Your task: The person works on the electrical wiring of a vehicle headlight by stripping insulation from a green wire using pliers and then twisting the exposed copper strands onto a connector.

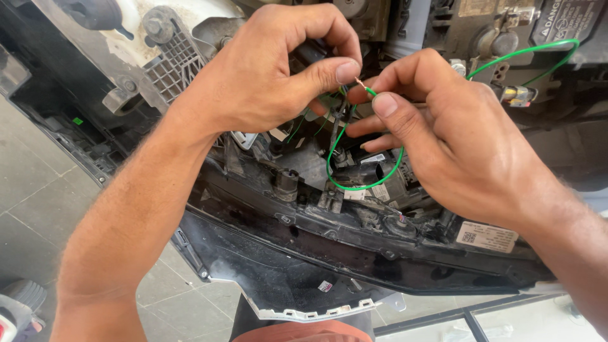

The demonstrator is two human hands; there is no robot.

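Observation:
My left hand and my right hand meet above the back of a black headlight housing in a car's open front. Between thumb and fingers, both hands pinch a thin green wire whose bare copper end shows between my fingertips. From there the wire loops down over the housing and back up. A second length of green wire arcs off to the upper right behind my right hand. A black bulb socket sits on the housing below my left hand.
A white plastic reservoir and grey ribbed bracket stand at the upper left. A black battery-like box with a warning label is at the upper right. Grey floor tiles lie at the left. A white sticker is on the housing.

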